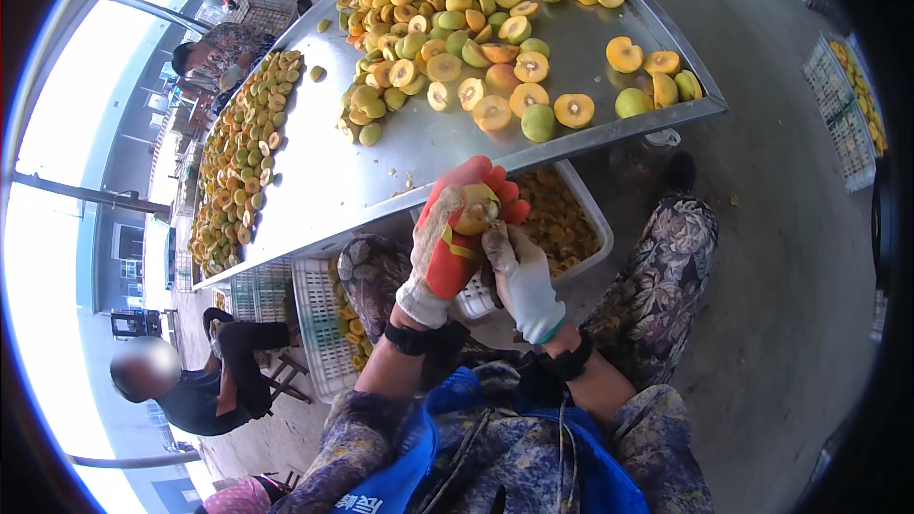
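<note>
My left hand (455, 233), in a red and white glove, is closed around a yellow-green peach half (473, 211), its cut side turned up. Against the fruit's edge presses my right hand (521, 278), in a white glove with stained fingertips. Its fingers are closed on a slim tool with a dark handle (491, 286) poking out below; the tool's tip is too small to make out. Both hands are just off the near edge of the metal table (333, 148). Beneath them a white bin (602, 233) holds brownish fruit pieces (560, 219).
Many peach halves (443, 67) are heaped on the table, with another pile (249, 152) along its left side. A white crate (319, 333) of fruit stands by my left knee. Another crate (838, 114) is far right. A person (205, 381) sits at left; others work beyond the table.
</note>
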The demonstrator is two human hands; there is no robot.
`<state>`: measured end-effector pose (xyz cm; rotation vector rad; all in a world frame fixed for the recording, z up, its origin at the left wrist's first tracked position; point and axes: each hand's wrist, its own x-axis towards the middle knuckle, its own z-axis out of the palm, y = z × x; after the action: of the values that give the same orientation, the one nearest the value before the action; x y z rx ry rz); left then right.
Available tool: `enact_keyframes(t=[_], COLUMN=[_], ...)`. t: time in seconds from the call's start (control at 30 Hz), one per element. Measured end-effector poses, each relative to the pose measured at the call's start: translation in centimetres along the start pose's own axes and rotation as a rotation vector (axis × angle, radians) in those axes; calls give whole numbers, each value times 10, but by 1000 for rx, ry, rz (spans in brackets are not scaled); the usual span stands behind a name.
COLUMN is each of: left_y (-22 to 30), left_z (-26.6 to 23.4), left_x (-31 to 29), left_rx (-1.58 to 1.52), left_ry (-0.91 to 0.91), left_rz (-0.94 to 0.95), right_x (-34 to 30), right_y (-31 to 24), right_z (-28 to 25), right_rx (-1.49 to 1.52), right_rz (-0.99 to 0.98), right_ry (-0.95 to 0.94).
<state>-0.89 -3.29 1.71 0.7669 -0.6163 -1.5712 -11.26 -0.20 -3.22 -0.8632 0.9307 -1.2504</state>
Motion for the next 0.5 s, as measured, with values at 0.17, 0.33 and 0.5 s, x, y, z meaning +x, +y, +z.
enact_keyframes(t=[0.17,0.33,0.5], left_y=[-6,-13,-15], left_z=[9,10,12], left_x=[-4,-8,-11], left_rx=[139,162,149], left_ry=[-17,4,35], left_rz=[37,80,73], right_x=[-1,-3,-3], right_y=[6,7,10], right_z=[0,1,1], right_rx=[34,-31,-124], right_rz=[92,101,93], right_ry=[-22,-2,-6])
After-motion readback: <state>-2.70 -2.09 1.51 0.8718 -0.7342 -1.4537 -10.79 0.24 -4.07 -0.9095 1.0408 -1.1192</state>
